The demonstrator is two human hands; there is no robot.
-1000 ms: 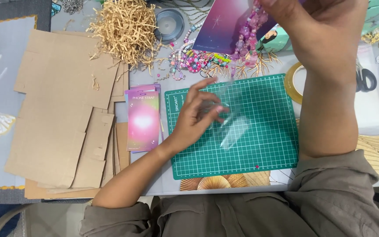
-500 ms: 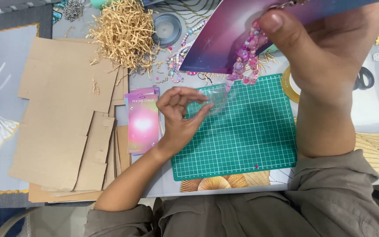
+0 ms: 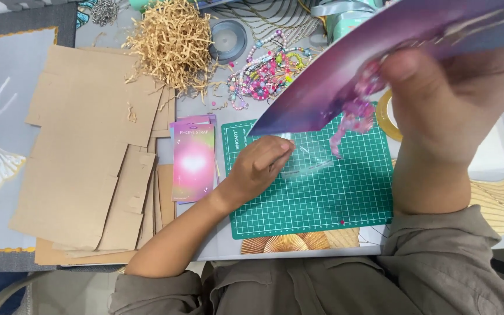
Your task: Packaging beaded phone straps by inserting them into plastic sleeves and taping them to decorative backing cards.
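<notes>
- Head view, right hand point(image 3: 444, 111): raised close to the camera, fingers closed on a purple backing card point(image 3: 345, 81) with a pink bead strap point(image 3: 354, 114) hanging off its lower edge. The thumb presses the card face; the grip looks firm.
- Head view, left hand point(image 3: 261, 166): lowered onto the green cutting mat point(image 3: 310, 198), fingers curled and pinching a clear plastic sleeve point(image 3: 307, 160) that lies flat on the mat, just below the card's low corner.
- Left of the left hand: a small stack of pink-purple cards point(image 3: 192, 160) on the counter point(image 3: 205, 111), then flattened cardboard sheets point(image 3: 88, 146) farther out.
- Beyond both hands: a heap of tan paper shred point(image 3: 173, 41) and loose coloured beads point(image 3: 263, 73); a tape roll point(image 3: 389, 116) sits under the right wrist, partly hidden.
- Risk, judged: the sleeve is thin and slick, so a fingertip pinch could slip or crease it.
- Risk, judged: the dangling strap could snag on the sleeve mouth or swing loose, since only the card is gripped.
- Risk, judged: the tilted card blocks sight of the far mat, so alignment may be misjudged.
</notes>
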